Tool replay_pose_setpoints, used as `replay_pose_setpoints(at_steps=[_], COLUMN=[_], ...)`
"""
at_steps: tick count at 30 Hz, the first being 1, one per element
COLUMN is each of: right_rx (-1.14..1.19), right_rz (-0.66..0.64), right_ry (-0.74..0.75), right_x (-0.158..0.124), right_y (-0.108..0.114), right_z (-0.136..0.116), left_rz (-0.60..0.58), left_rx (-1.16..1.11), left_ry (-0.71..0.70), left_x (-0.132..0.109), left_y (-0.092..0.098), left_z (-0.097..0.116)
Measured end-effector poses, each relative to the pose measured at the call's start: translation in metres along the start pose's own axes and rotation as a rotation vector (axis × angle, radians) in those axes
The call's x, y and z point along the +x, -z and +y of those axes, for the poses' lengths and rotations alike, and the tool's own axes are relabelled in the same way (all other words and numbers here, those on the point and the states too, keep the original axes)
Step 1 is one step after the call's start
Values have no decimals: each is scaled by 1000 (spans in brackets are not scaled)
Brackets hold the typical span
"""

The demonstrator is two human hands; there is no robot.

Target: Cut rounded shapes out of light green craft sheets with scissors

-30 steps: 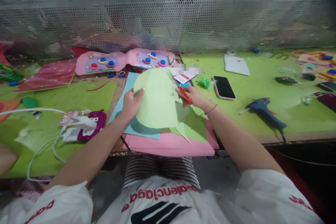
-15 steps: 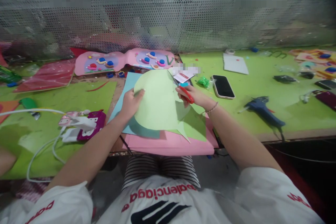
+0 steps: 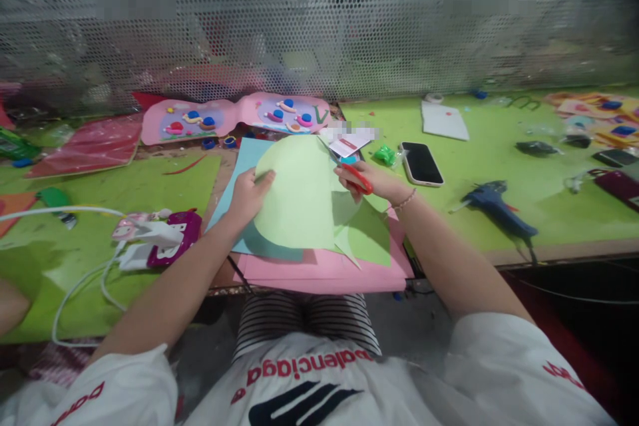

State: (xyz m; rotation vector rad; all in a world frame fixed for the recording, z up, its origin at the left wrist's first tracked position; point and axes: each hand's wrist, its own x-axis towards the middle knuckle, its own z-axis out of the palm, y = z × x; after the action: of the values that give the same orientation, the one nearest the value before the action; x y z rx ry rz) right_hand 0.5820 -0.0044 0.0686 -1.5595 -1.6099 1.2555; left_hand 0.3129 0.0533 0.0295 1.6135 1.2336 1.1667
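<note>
My left hand (image 3: 249, 194) is closed on the left edge of a pale green paper sheet (image 3: 297, 196) with a rounded outline, thumb on top. In my right hand (image 3: 367, 181) is a pair of scissors with red handles (image 3: 358, 180); their blades point up and left at the sheet's right edge. A thin cut strip (image 3: 347, 244) hangs off the sheet's lower right. Below lie a blue sheet (image 3: 245, 153), a brighter green sheet (image 3: 374, 239) and pink sheets (image 3: 319, 273), partly covered.
A pink decorated panel (image 3: 227, 116) lies at the back. To the right are a phone (image 3: 422, 164), a green crumpled piece (image 3: 385, 155) and a blue glue gun (image 3: 502, 208). A purple power strip (image 3: 182, 229) with white cables sits left. Perforated mesh (image 3: 299, 20) stands behind.
The pale green sheet has shifted very slightly left and down. My right hand and the scissors' red handles have moved a little to the right; both grips are kept.
</note>
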Motion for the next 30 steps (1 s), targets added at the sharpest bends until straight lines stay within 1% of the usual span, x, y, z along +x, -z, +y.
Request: replay_pose_setpoints(at_steps=[2, 6, 9, 13, 16, 22, 27, 30], right_rx=[-15, 0, 28, -9, -41, -25, -114, -125], right_rz=[8, -38, -53, -46, -74, -148, -105, -122], right_ry=[-16, 15, 17, -1, 11, 47, 7, 5], right_x=[-1, 0, 0, 0, 1, 5, 4, 2], right_y=[-1, -1, 0, 0, 5, 20, 23, 23], right_z=[-2, 0, 3, 1, 2, 14, 14, 10], left_rz=[-4, -18, -61, -92, -118, -175, -193, -214], left_rx=[36, 69, 87, 121, 115, 159, 168, 171], left_ry=[-7, -17, -32, -51, -23, 24, 53, 57], left_x=[0, -2, -4, -5, -3, -6, -7, -8], left_y=[0, 0, 0, 0, 1, 2, 1, 1], left_z=[1, 4, 5, 6, 7, 13, 15, 16])
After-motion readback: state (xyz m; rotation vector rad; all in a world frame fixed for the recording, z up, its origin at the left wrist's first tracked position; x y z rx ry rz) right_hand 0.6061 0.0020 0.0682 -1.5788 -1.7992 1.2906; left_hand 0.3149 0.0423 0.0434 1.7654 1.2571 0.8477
